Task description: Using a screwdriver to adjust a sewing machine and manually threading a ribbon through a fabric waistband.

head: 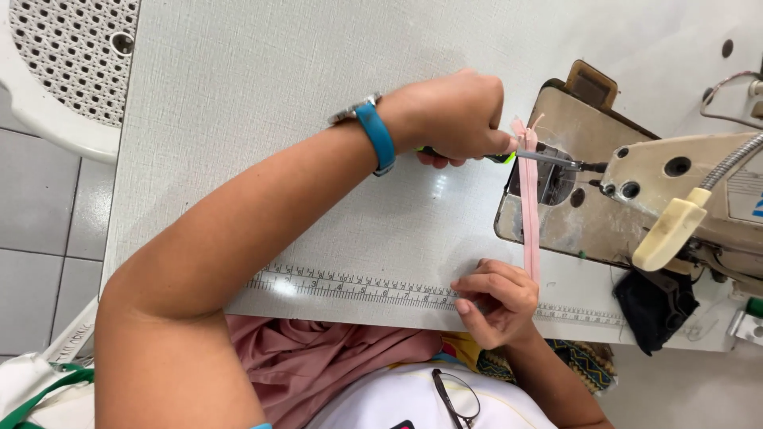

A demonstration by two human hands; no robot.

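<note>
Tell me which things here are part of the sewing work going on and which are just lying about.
In use:
left hand, holding a screwdriver to the machine
pink strip, lying over the sewing machine
right hand, at the strip's near end

Lying about:
measuring tape along the table edge
black cloth under the machine
white chair
glasses on the shirt

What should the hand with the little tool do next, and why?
Probably turn or press the screwdriver gently at the sewing machine. The left hand grips its handle, and its metal tip already reaches the machine's foot area. The pink strip lies across the plate there, and the right hand rests at its near end, so that hand should likely keep it flat.
</note>
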